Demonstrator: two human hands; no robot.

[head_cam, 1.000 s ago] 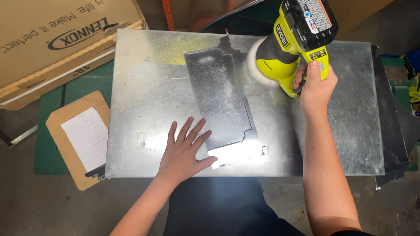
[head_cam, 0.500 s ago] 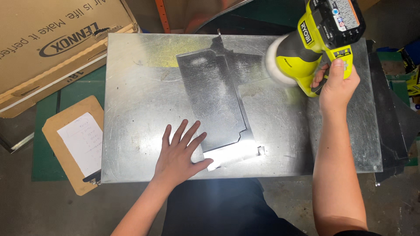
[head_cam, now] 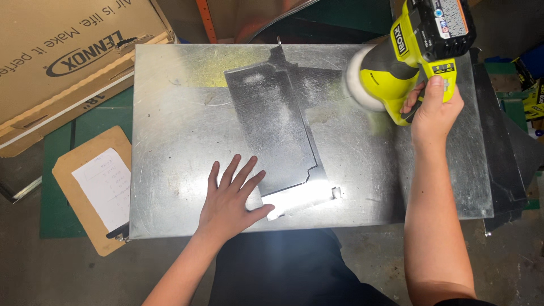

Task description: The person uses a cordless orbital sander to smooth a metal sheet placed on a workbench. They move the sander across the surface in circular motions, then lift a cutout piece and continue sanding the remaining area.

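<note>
A large galvanised metal sheet (head_cam: 181, 141) lies flat in front of me, with a smaller notched metal piece (head_cam: 275, 130) resting on it. My left hand (head_cam: 232, 195) presses flat on the sheet, fingers spread, its thumb by the small piece's near edge. My right hand (head_cam: 433, 107) grips the handle of a lime-green cordless polisher (head_cam: 408, 48). The polisher's white round pad (head_cam: 358, 76) sits on the sheet, just right of the small piece's far corner.
A brown cardboard box (head_cam: 62, 62) lies at the far left. A clipboard with white paper (head_cam: 99, 187) rests on a green mat (head_cam: 56, 187) left of the sheet. Dark metal pieces (head_cam: 507, 153) stick out past the sheet's right edge. Concrete floor lies below.
The polisher and my right hand have moved to the right, off the small metal piece and onto the big sheet. My left hand has stayed flat in place.
</note>
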